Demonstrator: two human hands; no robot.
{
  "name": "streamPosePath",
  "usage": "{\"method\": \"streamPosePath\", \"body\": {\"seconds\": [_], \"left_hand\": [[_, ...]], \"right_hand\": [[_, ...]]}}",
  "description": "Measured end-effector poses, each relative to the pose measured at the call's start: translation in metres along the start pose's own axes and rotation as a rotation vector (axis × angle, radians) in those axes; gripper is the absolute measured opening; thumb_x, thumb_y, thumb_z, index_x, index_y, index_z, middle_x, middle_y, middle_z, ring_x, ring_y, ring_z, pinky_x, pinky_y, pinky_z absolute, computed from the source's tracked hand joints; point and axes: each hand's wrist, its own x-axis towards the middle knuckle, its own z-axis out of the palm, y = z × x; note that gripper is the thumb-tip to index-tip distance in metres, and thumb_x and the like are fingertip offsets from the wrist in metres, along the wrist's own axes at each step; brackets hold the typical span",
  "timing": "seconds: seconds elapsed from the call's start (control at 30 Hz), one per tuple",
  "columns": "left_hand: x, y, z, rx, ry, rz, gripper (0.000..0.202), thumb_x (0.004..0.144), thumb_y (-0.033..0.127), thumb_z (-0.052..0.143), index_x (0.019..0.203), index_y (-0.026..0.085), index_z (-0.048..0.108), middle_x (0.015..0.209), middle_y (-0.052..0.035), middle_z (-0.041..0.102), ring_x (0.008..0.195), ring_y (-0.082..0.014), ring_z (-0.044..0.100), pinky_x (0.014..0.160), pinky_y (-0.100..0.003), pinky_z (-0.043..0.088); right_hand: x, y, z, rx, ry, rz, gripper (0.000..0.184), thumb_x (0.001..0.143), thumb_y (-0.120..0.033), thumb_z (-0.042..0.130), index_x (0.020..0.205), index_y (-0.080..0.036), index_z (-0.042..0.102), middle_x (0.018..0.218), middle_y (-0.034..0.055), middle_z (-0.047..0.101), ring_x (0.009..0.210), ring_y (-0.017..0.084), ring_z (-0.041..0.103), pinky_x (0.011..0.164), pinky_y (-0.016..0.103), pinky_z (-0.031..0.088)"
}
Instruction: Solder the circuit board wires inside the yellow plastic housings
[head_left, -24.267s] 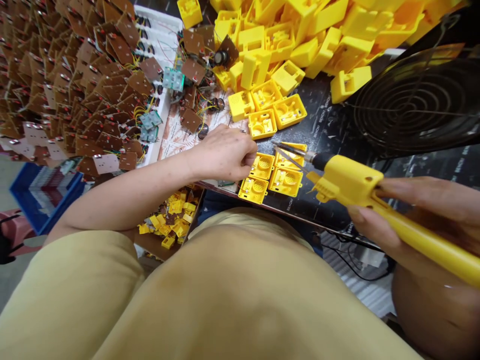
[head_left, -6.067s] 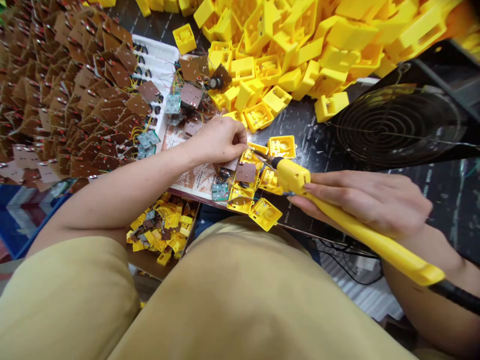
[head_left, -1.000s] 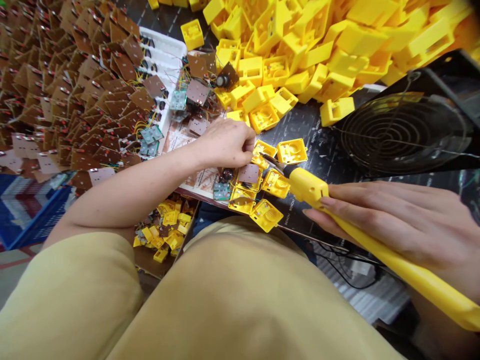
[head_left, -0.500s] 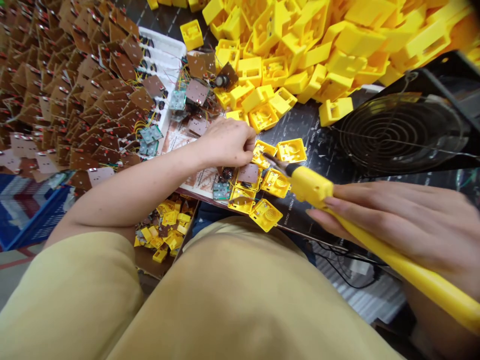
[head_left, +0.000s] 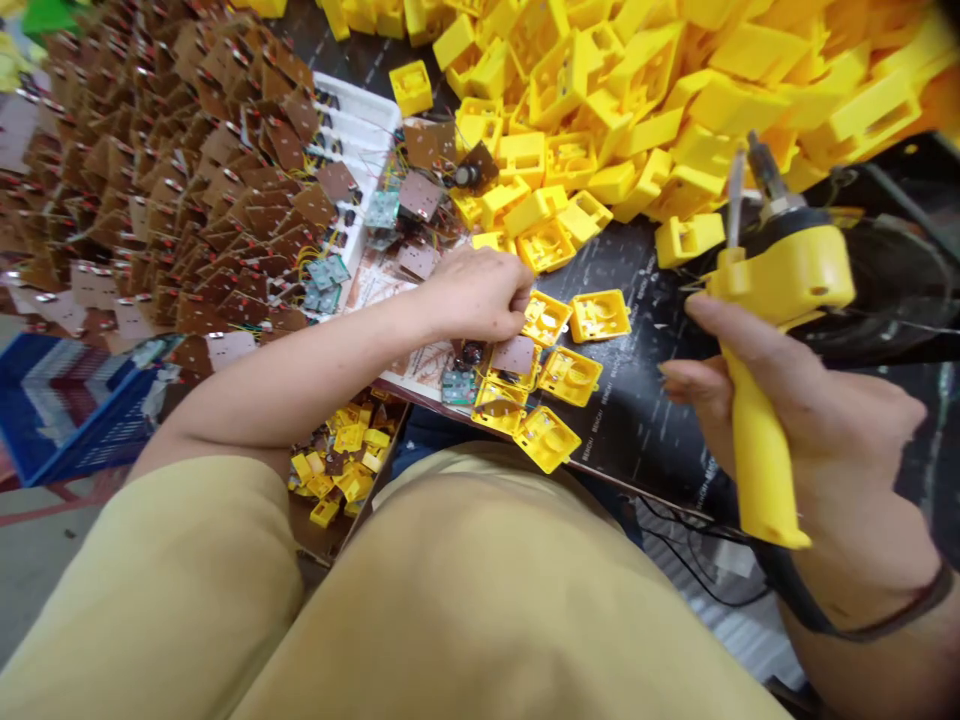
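Observation:
My left hand (head_left: 480, 295) rests on the bench with its fingers curled and pinched at a small yellow plastic case (head_left: 545, 318). What the fingertips hold is hidden. Beside it lie a brown circuit board (head_left: 514, 354) and several more open yellow cases (head_left: 570, 375). My right hand (head_left: 810, 430) is wrapped round the handle of a yellow soldering gun (head_left: 765, 340). The gun is raised well to the right of the cases, with its metal tip (head_left: 757, 165) pointing up and away.
A big heap of yellow cases (head_left: 660, 80) fills the far side. Stacked brown circuit boards (head_left: 172, 190) cover the left. A black wire fan guard (head_left: 900, 290) sits behind the gun. A blue crate (head_left: 67, 400) stands low left, and a box of yellow scraps (head_left: 341, 465) hangs under the bench edge.
My right hand has lifted the soldering gun off the cases, swung it right and turned its tip upward. My left hand stays pinched at the same case.

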Motion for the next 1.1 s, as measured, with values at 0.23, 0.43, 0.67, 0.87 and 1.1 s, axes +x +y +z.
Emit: {"method": "streamPosePath", "body": {"seconds": [0.23,0.43,0.67,0.87,1.1], "left_hand": [[-0.003,-0.002,0.008,-0.03,0.042,0.052,0.021,0.085,0.023,0.059,0.097,0.018,0.076,0.096,-0.0075,0.077,0.099,-0.0267,0.07,0.084,-0.038,0.048],[-0.023,-0.038,-0.026,0.15,0.363,-0.073,0.024,0.095,0.028,0.055,0.104,0.022,0.076,0.107,-0.0093,0.074,0.108,-0.0275,0.065,0.093,-0.042,0.048],[-0.047,-0.059,-0.035,0.407,0.086,-0.16,0.034,0.092,0.018,0.05,0.115,0.021,0.075,0.109,-0.012,0.072,0.109,-0.0323,0.066,0.079,-0.04,0.05],[-0.057,-0.06,-0.02,0.562,0.032,-0.07,0.04,0.094,0.014,0.046,0.125,0.023,0.069,0.108,-0.0096,0.071,0.099,-0.0256,0.067,0.07,-0.032,0.046],[-0.036,-0.084,-0.015,0.432,0.12,-0.018,0.03,0.098,0.026,0.047,0.101,0.015,0.075,0.11,-0.0126,0.073,0.112,-0.0279,0.063,0.091,-0.041,0.05]], "right_hand": [[0.032,0.025,0.047,0.07,-0.104,-0.266,0.034,0.1,-0.047,0.059,0.121,-0.02,0.058,0.107,0.0096,0.074,0.091,0.021,0.074,0.078,0.032,0.06],[0.033,0.023,0.053,0.005,-0.101,-0.298,0.028,0.1,-0.042,0.059,0.12,-0.021,0.059,0.098,0.0069,0.075,0.077,0.019,0.071,0.075,0.031,0.058],[0.024,0.016,0.052,-0.013,-0.037,-0.252,0.037,0.097,-0.046,0.062,0.12,-0.018,0.058,0.097,0.0096,0.075,0.077,0.019,0.072,0.082,0.031,0.06],[0.022,0.016,0.046,0.002,-0.025,-0.229,0.036,0.096,-0.043,0.064,0.119,-0.015,0.06,0.098,0.0111,0.075,0.082,0.022,0.073,0.084,0.033,0.062],[0.018,0.015,0.055,0.028,-0.022,-0.188,0.035,0.094,-0.039,0.067,0.121,-0.018,0.06,0.106,0.01,0.075,0.089,0.026,0.074,0.078,0.036,0.064]]}}
